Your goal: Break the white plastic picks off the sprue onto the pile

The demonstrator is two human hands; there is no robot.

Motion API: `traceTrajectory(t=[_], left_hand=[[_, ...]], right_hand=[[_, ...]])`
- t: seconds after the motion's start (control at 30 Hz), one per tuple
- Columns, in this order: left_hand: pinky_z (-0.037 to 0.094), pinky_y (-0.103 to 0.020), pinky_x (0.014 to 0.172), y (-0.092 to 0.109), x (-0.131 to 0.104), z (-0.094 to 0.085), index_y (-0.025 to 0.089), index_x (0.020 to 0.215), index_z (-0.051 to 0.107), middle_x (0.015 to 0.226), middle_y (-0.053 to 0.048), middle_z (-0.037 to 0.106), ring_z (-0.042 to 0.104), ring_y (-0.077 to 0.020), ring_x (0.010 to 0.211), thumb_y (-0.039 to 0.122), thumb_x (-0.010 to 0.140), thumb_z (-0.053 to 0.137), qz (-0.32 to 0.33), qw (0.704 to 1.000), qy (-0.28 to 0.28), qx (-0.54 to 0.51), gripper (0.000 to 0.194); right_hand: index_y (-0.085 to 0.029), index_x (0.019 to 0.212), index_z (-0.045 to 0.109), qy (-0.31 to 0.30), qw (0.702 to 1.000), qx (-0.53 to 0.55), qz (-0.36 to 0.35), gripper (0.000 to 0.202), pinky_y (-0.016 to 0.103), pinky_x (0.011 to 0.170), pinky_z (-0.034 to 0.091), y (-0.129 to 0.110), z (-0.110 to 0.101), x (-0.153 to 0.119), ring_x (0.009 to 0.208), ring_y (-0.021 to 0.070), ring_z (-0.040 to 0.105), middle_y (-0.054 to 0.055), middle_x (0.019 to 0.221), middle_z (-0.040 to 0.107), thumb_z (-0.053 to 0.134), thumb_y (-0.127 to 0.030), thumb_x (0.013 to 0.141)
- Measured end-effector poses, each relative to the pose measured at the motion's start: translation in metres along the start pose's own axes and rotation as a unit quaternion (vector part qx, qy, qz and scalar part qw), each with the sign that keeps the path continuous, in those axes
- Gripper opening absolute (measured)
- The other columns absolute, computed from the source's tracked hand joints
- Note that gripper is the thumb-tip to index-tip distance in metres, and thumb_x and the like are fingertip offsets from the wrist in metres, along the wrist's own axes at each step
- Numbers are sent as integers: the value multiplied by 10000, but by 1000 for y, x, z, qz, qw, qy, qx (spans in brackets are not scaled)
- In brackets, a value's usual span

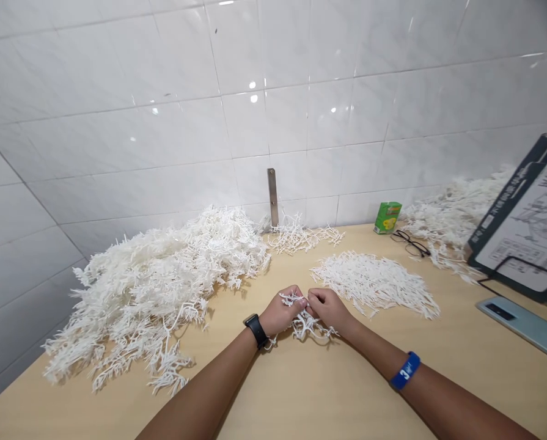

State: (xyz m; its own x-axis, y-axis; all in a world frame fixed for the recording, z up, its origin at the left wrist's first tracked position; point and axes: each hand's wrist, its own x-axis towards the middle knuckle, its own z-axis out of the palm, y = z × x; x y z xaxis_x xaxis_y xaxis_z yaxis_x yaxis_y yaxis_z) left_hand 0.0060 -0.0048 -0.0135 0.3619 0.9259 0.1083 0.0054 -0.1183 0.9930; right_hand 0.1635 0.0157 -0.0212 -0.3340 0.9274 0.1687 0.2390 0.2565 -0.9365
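My left hand (283,311), with a black watch at the wrist, is closed around a cluster of white branching strands (310,327) that looks like plastic sprue. Facing it, my right hand (330,310) pinches at the edge of the same cluster, its fingertips almost touching my left thumb. Exactly what sits between the right fingertips is too small to make out. A big heap of similar white branching pieces (163,281) lies to the left. Just beyond my right hand spreads a flatter pile of short, loose white sticks (376,282).
Along the tiled wall stand a metal strip (272,198) and a small green box (387,217); a few branching pieces (301,237) lie there. To the right are black glasses (411,243), another white heap (456,205), a printed box (525,226) and a pale phone (525,327).
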Motion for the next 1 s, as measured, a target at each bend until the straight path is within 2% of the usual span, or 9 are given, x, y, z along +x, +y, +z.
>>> traceTrajectory(t=[0.23, 0.43, 0.77, 1.0], left_hand=[[395, -243, 583, -4, -4, 3, 162, 745, 483, 654, -10, 591, 523, -114, 578, 588, 717, 681, 1, 1000, 15, -3, 470], [383, -239, 568, -4, 0, 0, 163, 746, 467, 674, -26, 616, 540, -120, 581, 554, 729, 689, -10, 999, 11, -42, 449], [357, -216, 522, 2, 4, 8, 176, 736, 447, 570, 53, 493, 457, -85, 505, 559, 691, 695, -21, 995, 93, -3, 459], [388, -221, 517, 1, 3, 13, 174, 724, 457, 577, 53, 498, 480, -87, 499, 557, 695, 681, -18, 992, 128, 15, 445]], right_hand=[[-192, 475, 420, -6, 1000, 13, 1, 262, 220, 480, 302, 3, 3, -2, 456, 90, 393, -34, 442, 449, 451, -274, 722], [-188, 491, 421, -21, 1000, 16, -9, 248, 215, 486, 292, 10, 5, 9, 466, 87, 379, -37, 450, 432, 426, -264, 728], [-204, 520, 279, -14, 999, 2, -35, 275, 224, 495, 202, 15, 4, 25, 525, 88, 279, -51, 509, 273, 433, -330, 710], [-196, 529, 339, -14, 998, 2, -57, 283, 231, 521, 238, 15, 1, 28, 546, 98, 325, -51, 516, 322, 442, -352, 741]])
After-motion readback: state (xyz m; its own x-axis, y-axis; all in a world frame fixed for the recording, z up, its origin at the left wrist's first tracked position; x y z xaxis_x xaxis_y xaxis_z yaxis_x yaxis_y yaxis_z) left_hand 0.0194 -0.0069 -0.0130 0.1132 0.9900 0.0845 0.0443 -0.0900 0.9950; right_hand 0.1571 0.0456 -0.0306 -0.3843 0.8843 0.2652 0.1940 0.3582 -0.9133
